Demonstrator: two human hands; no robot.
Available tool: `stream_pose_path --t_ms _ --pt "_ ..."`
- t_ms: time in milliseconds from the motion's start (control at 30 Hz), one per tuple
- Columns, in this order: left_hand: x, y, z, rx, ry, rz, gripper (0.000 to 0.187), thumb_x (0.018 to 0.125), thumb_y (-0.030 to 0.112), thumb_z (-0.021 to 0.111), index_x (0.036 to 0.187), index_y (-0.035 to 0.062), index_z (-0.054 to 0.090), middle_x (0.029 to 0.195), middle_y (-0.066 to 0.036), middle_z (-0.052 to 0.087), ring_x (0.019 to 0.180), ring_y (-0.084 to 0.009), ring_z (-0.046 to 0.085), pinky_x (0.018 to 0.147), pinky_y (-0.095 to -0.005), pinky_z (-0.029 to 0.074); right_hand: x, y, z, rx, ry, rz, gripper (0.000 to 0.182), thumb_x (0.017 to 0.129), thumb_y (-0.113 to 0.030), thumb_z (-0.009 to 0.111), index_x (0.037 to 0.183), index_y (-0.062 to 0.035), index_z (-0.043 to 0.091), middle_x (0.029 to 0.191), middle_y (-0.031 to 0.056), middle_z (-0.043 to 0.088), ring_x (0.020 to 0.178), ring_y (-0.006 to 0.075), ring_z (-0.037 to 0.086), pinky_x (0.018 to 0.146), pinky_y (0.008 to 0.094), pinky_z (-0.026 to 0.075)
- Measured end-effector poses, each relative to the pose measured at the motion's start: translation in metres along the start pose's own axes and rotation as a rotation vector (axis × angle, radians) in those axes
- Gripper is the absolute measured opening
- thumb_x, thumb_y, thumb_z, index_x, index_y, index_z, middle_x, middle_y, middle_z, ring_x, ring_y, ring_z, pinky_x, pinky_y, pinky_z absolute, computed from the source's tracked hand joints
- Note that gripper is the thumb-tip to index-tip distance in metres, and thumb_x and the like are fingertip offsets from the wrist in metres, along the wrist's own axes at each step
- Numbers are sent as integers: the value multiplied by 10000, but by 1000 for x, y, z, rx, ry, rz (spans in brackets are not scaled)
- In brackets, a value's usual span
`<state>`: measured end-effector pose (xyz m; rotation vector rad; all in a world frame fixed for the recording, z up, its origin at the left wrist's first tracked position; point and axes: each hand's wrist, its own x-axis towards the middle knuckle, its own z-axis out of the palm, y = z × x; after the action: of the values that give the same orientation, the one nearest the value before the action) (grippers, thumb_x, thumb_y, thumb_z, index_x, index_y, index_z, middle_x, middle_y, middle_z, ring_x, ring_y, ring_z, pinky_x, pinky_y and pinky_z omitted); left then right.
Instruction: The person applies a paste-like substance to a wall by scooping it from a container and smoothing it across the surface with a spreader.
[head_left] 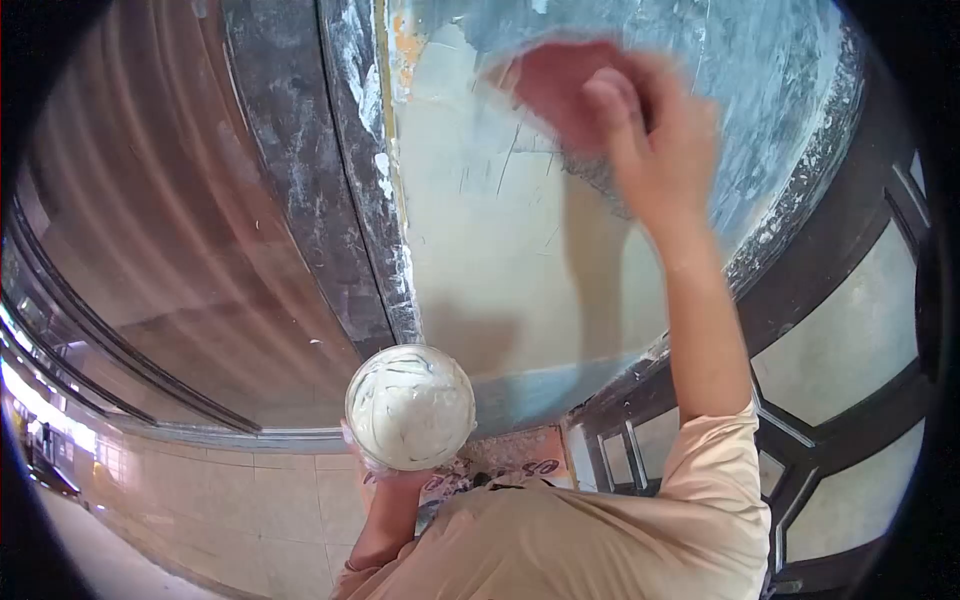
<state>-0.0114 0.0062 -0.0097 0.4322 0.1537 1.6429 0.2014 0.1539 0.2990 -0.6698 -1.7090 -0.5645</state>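
In my raised right hand (665,130) is a flat reddish scraper (565,90), blurred by motion, held against or just in front of the wall (490,220). Whether its edge touches the surface cannot be made out. The wall has a pale smooth coat in its middle, with dark scratch marks, and a patchy blue-grey coat at the upper right. Low in front of my body, my left hand (385,478) supports a round container of white paste (410,408) from below, its fingers mostly hidden by the container.
A dark, paste-smeared frame (300,150) runs beside the wall on the left, next to a brownish glossy panel (170,200). Dark framed panels (840,330) stand at the right. Below are floor tiles (270,500) and a printed sheet (530,455).
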Motion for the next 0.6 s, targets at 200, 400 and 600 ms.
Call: stream_pose_path --t_ms 200,400,600 --pt "-5 0 11 -126 118 -12 842 793 778 217 1426 236 336 1457 -73 354 1290 -356 400 1019 -589 371 -64 -12 0 -117 -447 -117 272 849 -370 622 973 -129 613 784 77 634 766 241 625 699 376 401" --pt "-14 -1 13 -479 82 -6 861 791 797 199 1442 242 304 1473 -64 330 1317 -351 364 1034 -592 345 -150 15 10 -194 -665 -232 141 818 -283 648 875 -165 599 759 -17 613 752 174 602 677 378 352" --pt "-13 -5 21 884 -154 187 1038 761 433 722 1465 253 -19 1504 -99 199 1346 -301 314 1089 -553 284 -35 36 -48 128 51 361 220 857 -317 620 907 -103 612 810 67 650 771 279 604 757 408 387"
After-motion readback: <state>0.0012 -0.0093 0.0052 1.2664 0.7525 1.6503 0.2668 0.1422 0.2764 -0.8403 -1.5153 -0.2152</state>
